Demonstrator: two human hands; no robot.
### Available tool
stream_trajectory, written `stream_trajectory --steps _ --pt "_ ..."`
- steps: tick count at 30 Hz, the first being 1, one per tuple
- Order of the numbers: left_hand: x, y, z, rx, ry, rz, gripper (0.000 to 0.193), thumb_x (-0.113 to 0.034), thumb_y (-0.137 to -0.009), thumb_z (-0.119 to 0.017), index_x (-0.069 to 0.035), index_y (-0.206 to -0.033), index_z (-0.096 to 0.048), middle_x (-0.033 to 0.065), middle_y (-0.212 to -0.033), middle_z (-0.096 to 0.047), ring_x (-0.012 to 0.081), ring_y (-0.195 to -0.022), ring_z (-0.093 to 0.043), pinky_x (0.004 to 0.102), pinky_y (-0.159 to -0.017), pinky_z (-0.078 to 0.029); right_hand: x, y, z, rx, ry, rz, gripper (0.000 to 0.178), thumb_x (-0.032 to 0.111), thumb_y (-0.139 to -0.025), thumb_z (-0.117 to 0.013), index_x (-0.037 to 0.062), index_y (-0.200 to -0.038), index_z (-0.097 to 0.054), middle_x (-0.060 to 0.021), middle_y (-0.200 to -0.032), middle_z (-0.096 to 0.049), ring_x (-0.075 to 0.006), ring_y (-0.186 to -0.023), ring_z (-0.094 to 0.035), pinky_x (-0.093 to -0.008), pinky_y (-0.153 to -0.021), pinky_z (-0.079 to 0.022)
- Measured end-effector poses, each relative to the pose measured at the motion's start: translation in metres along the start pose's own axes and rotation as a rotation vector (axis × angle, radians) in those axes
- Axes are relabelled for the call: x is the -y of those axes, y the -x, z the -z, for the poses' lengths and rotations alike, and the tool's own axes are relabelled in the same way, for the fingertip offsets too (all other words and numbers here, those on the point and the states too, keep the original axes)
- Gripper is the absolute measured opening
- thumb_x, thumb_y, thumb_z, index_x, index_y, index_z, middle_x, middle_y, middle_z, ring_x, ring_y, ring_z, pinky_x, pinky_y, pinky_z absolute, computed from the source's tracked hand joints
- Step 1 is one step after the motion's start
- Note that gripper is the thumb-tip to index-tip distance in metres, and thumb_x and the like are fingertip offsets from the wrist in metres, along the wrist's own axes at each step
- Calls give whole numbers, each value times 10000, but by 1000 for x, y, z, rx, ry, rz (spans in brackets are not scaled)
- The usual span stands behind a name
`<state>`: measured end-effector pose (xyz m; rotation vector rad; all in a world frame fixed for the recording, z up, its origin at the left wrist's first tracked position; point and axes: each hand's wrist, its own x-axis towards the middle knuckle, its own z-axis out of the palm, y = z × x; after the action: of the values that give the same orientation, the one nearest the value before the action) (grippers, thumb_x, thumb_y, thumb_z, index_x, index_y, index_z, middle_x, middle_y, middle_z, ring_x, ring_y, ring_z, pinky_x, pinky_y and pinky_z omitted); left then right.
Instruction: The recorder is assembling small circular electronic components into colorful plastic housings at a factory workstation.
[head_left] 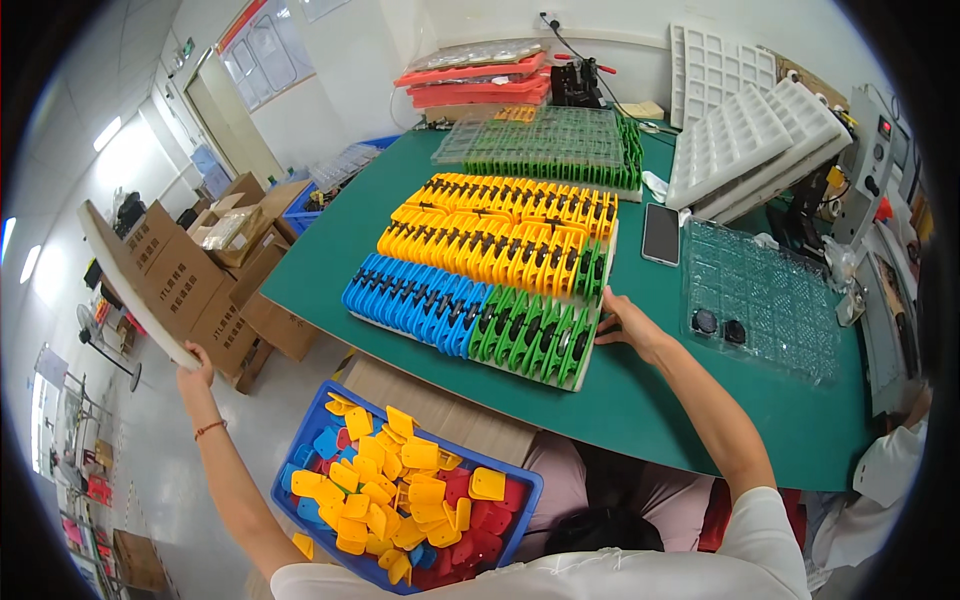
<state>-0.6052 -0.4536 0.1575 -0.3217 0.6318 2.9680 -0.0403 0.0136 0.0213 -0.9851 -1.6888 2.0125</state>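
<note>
Out to the left, my left hand grips the lower end of a thin, pale board held up nearly on edge, off the table. On the table, my right hand has its fingers spread at the right edge of a white tray. Whether it grips that edge or only touches it, I cannot tell. Rows of plastic clip-like pieces with black parts stand upright in the tray: yellow pieces at the back, blue pieces at the front left, green pieces at the front right.
A blue bin of loose yellow, red and blue plastic pieces sits by my lap. The green table also bears a phone, a clear blister tray, white grid trays and another loaded tray. Cartons stand on the left.
</note>
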Motion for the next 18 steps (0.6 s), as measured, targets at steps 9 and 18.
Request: stream_trajectory --steps 9,18 --pt "-28 -8 -5 -68 99 29 282 -81 -925 -335 29 -1038 -569 175 -912 -601 286 -750 -593 357 -603 -551 -5 -4 -7 -73 46 97 590 580 -870 -401 -1 -970 -368 -84 -832 -427 -162 -727 -496 -283 -648 -511" --pt "-64 -9 -5 -108 188 113 264 -67 -881 -377 35 -964 -606 181 -824 -621 323 -675 -606 398 -553 -551 -9 -8 -8 -31 33 173 632 578 -871 -398 -49 -951 -380 -124 -948 -396 -180 -776 -516 -291 -660 -509"
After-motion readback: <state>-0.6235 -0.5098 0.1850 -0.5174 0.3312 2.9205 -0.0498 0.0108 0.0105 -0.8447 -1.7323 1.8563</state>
